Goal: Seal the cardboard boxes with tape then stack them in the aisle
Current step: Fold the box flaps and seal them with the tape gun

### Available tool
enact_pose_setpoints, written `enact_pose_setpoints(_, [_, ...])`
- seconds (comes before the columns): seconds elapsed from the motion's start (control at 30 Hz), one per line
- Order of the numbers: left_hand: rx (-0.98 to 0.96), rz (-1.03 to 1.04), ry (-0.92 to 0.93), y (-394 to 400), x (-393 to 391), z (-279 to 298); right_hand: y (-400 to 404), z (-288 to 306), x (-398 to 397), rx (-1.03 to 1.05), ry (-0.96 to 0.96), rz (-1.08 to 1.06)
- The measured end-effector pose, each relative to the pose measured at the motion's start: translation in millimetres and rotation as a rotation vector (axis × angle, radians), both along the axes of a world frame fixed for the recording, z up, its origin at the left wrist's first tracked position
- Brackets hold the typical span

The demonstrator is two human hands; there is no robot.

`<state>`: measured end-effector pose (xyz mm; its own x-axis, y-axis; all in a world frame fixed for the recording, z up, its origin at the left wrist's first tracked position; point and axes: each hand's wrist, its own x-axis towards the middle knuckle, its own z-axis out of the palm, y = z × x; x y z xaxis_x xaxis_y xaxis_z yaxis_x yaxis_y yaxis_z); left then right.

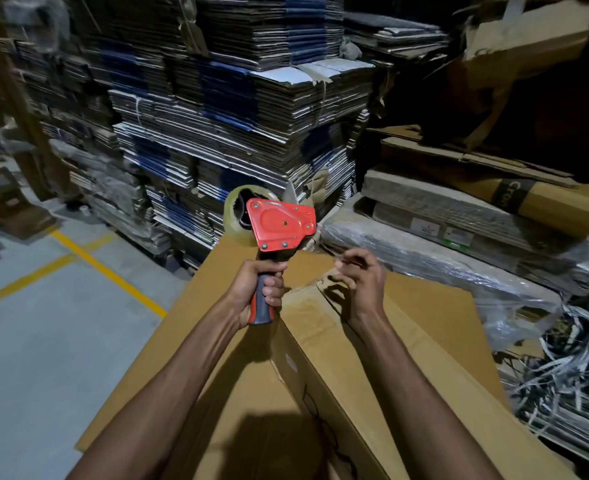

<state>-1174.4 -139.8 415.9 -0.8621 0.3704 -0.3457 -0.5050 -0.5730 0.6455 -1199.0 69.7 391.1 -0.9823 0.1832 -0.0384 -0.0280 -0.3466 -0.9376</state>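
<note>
A cardboard box [338, 341] lies on a flat cardboard sheet [189, 306] in the foreground, running away from the camera. Above its far end, the left hand [255, 292] holds a tape dispenser [279, 226] upright, with the right hand [359, 285] just beside it to the right. Behind them rise stacks of flattened cartons [223, 109]. To the right lie wrapped bundles of cardboard [459, 230], with a heap of loose strapping [570, 368] in front of them. To the left, floor lines [109, 271] cross the floor [43, 358].
</note>
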Motion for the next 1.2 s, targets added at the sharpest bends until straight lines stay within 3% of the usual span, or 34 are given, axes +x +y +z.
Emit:
enact_pose_setpoints(0.1, [-0.081, 0.008, 0.004, 3, 0, 11, 10, -6, 2, -0.113, -0.149, -0.072])
enact_pose_setpoints(0.27, [-0.310, 0.032, 0.077, 6, -2, 34, 4, 9, 15, 0.039, -0.368, 0.254])
enact_pose_setpoints(0.4, [-0.516, 0.032, 0.222, 13, 0, 43, -6, 32, 11, -0.051, -0.502, 0.377])
enact_pose_setpoints(0.53, [-0.635, -0.022, 0.295, 18, 3, 49, -14, 52, -3, -0.075, -0.604, 0.269])
enact_pose_setpoints(0.7, [-0.803, -0.052, 0.382, 20, 9, 52, 2, 56, -30, 0.284, -0.459, 0.103])
enact_pose_setpoints(0.93, [-0.925, -0.053, 0.462, 17, 18, 54, 25, 62, -46, 0.708, -0.232, 0.092])
enact_pose_setpoints(1.2, [-0.970, -0.075, 0.445, -7, 28, 41, 64, 51, -74, 1.020, -0.110, -0.098])
